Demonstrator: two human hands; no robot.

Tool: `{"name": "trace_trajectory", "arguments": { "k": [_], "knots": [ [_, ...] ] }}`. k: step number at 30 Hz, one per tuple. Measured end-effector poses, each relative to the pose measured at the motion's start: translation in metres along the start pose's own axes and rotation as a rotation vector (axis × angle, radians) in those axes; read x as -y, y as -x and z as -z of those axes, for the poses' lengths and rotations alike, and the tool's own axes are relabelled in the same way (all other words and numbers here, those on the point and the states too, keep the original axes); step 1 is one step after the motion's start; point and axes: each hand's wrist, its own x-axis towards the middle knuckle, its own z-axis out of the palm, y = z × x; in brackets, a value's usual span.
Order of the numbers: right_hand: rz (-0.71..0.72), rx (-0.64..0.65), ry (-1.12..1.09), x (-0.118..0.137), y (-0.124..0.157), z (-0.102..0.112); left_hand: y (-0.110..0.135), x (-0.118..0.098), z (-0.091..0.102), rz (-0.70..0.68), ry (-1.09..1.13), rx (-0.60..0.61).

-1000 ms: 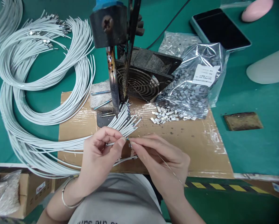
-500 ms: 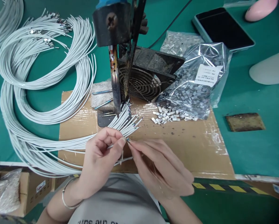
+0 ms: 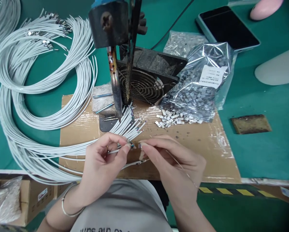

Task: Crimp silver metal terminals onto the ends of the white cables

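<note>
My left hand (image 3: 103,164) pinches the stripped end of a white cable (image 3: 132,146), with bluish wire tips poking out between thumb and forefinger. Just to its right, my right hand (image 3: 180,164) is closed in a pinch on a small metal connector (image 3: 140,146), apart from the cable end. A thin solder wire (image 3: 175,160) runs through the right hand and trails toward the wrist. Above the hands, a soldering iron (image 3: 114,80) points down in its stand. Under its tip lie the ends of a bundle of white cables (image 3: 125,124).
Behind the iron stands a black fan (image 3: 144,85). Loose metal connectors (image 3: 170,119) spill from a clear bag (image 3: 202,93). Cardboard (image 3: 207,154) covers the work area. Coiled white cables (image 3: 18,87) lie left; a sponge (image 3: 251,124), phone (image 3: 228,27) and white bottle (image 3: 277,69) lie right.
My right hand has drawn back to the right from the cable end and turned, and a connector now shows at its fingertips. My left hand keeps its pinch. The view has shifted slightly.
</note>
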Motion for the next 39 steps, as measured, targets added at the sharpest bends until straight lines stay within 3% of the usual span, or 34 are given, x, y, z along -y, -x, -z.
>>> {"name": "trace_trajectory", "arguments": {
  "k": [9,24,39],
  "knots": [
    [-0.017,0.068,0.015,-0.0009,-0.0047,0.0004,0.0001,0.0004,-0.0002,-0.010,0.080,0.002],
    [-0.127,0.157,-0.087,-0.0018,-0.0095,0.0046,-0.0001,0.0027,0.0009,-0.080,-0.002,0.020],
    [-0.068,0.148,-0.016,-0.0026,-0.0081,0.0009,-0.0025,0.0042,0.0016,-0.089,-0.049,0.015]
  ]
}}
